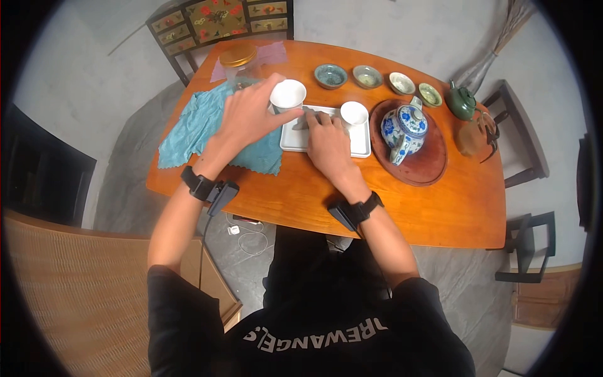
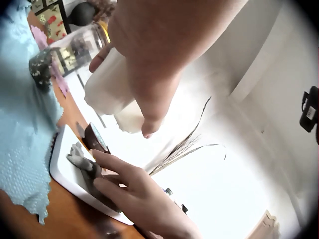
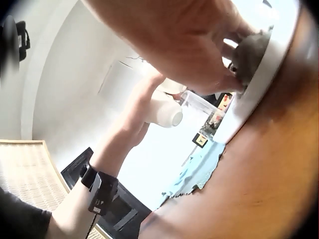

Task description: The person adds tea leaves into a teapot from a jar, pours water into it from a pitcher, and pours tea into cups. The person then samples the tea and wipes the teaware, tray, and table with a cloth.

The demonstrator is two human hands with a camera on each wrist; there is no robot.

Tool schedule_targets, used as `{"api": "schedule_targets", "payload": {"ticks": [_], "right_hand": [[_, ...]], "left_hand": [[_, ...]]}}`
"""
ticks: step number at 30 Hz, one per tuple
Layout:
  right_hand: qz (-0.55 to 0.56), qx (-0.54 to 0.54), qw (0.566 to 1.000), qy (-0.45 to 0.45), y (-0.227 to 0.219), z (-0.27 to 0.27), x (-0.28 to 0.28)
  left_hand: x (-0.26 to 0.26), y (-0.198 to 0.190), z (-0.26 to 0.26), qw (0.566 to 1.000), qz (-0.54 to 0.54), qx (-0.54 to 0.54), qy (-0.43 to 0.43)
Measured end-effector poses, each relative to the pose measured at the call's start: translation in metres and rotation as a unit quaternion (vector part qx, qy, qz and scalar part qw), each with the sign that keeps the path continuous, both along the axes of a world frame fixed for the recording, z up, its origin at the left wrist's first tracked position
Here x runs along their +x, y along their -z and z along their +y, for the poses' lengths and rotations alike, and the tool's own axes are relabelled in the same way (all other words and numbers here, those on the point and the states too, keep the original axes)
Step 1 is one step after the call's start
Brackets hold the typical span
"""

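Note:
My left hand [image 1: 246, 114] holds a white cup [image 1: 288, 93] above the left end of a white tray [image 1: 294, 142], fingers on its far side and thumb near its front. In the left wrist view the cup [image 2: 106, 84] hangs tilted, with a second pale piece [image 2: 130, 117] beside it near the thumb. My right hand [image 1: 331, 146] is low over the tray and grips a crumpled grey cloth [image 2: 81, 162] there, the palm hiding part of it. Another white cup [image 1: 354, 114] stands at the tray's right side, close to the right fingers.
Left lie a blue cloth [image 1: 196, 127] and a gold-lidded jar [image 1: 239, 61]. Several small bowls [image 1: 330, 76] line the back. Right, a blue-and-white teapot [image 1: 405, 131] stands on a round red-brown board [image 1: 433, 164], with a green teapot [image 1: 461, 102] and a brown pot [image 1: 472, 138] beyond.

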State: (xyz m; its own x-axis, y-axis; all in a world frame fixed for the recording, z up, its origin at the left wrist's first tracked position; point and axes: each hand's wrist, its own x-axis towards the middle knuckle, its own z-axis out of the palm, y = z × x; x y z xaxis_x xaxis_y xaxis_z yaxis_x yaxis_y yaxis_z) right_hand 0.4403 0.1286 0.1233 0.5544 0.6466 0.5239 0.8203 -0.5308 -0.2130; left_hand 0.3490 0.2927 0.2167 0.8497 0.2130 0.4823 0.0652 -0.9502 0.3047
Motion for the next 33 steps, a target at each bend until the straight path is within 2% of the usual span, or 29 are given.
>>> {"api": "schedule_targets", "payload": {"ticks": [2, 6, 8, 9, 11, 17, 21, 23, 26, 30, 31, 32, 33], "right_hand": [[0.071, -0.071, 0.995, 0.015, -0.003, 0.009, 0.009], [0.127, -0.042, 0.991, -0.014, -0.009, 0.021, 0.022], [0.168, -0.017, 0.983, -0.065, -0.007, 0.026, 0.026], [0.167, -0.017, 0.984, -0.065, -0.006, 0.026, 0.027], [0.157, -0.009, 0.977, -0.142, -0.003, 0.027, 0.027], [0.204, -0.071, 0.954, -0.206, -0.023, 0.008, 0.020], [0.182, -0.068, 0.959, -0.208, -0.024, -0.008, 0.007], [0.139, -0.029, 0.956, -0.258, -0.013, -0.008, 0.011], [0.152, -0.018, 0.949, -0.276, -0.008, -0.009, 0.019], [0.139, 0.011, 0.955, -0.261, -0.008, -0.008, 0.019], [0.291, 0.067, 0.926, -0.230, -0.019, -0.008, 0.017], [0.436, 0.120, 0.871, -0.193, -0.025, -0.008, 0.015], [0.437, 0.120, 0.870, -0.194, -0.024, -0.004, 0.014]], "left_hand": [[0.005, 0.013, 0.001, 1.000, 0.003, -0.017, -0.004], [0.013, 0.020, 0.004, 0.998, 0.000, -0.068, -0.012], [0.016, 0.020, 0.007, 0.995, 0.003, -0.093, -0.017], [0.018, 0.023, 0.011, 0.996, -0.001, -0.089, -0.020], [0.019, 0.024, 0.014, 0.996, -0.005, -0.083, -0.025], [0.017, 0.027, 0.017, 0.997, -0.015, -0.074, -0.029], [0.012, 0.021, 0.013, 0.996, -0.006, -0.089, -0.027], [0.011, 0.020, 0.011, 0.995, 0.010, -0.094, -0.035], [0.011, 0.016, 0.010, 0.995, 0.003, -0.089, -0.035], [0.010, 0.010, 0.010, 0.995, 0.003, -0.091, -0.044], [0.009, 0.009, 0.010, 0.995, -0.004, -0.084, -0.048], [0.009, 0.007, 0.011, 0.995, -0.004, -0.084, -0.049], [0.009, 0.006, 0.012, 0.995, -0.013, -0.086, -0.047]]}}
